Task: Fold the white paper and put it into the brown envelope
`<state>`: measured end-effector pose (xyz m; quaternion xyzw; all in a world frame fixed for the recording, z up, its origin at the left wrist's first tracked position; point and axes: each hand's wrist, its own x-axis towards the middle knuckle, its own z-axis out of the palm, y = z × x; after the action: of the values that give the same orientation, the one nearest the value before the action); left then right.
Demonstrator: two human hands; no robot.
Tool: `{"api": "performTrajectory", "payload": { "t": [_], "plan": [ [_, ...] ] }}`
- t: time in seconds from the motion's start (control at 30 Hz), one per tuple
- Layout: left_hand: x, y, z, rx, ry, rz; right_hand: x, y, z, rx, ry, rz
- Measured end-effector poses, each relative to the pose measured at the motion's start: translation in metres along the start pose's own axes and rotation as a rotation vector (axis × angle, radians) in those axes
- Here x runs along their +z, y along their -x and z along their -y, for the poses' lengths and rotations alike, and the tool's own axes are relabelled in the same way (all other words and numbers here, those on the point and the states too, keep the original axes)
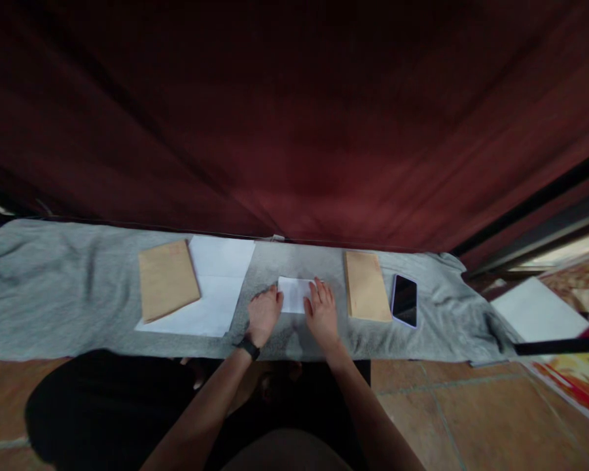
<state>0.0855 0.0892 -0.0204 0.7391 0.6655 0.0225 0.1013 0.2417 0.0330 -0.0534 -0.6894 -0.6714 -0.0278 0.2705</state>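
Note:
A small white folded paper [293, 296] lies flat on the grey cloth [294, 333] between my hands. My left hand [264, 315], with a black band at the wrist, rests at the paper's left edge, its thumb by the edge and its fingers partly curled. On the right side of the paper my right hand [322, 315] lies with fingers apart, thumb and fingertips touching the sheet. Left of my hands, a brown envelope [168, 280] overlaps large white sheets [220, 288]. To the right sits a stack of brown envelopes [368, 286].
A phone [405, 301] in a light purple case lies right of the envelope stack. A dark red curtain [294, 163] hangs behind the cloth-covered surface. At far right are a white sheet [540, 309] and a colourful printed item [582, 383]. Tiled floor [471, 412] shows below.

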Motion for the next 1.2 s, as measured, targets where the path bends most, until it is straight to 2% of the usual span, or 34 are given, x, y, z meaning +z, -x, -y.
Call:
{"api": "performTrajectory", "payload": {
  "t": [0.1,0.27,0.6,0.7,0.77,0.87,1.0,1.2],
  "plan": [
    [0.001,-0.001,0.001,0.004,0.000,-0.004,0.009,0.007,0.013,-0.097,-0.030,0.083],
    [0.004,-0.001,0.003,0.024,0.005,-0.023,0.017,0.019,0.023,-0.062,0.027,0.158],
    [0.007,-0.001,0.003,0.006,0.000,-0.042,0.017,0.030,0.025,0.001,0.122,0.124],
    [0.006,0.001,0.004,0.017,0.004,-0.092,0.017,0.032,0.026,0.009,0.132,0.119],
    [0.008,0.003,0.002,0.068,0.006,-0.160,0.017,0.031,0.026,0.013,0.133,0.128],
    [0.017,0.007,-0.007,0.235,0.068,-0.234,0.016,0.031,0.026,0.021,0.143,0.161],
    [0.036,0.008,-0.023,0.461,0.214,-0.235,0.014,0.032,0.025,0.004,0.165,0.241],
    [0.049,0.003,-0.020,0.449,0.142,-0.196,0.013,0.033,0.025,-0.008,0.163,0.242]
  ]
}}
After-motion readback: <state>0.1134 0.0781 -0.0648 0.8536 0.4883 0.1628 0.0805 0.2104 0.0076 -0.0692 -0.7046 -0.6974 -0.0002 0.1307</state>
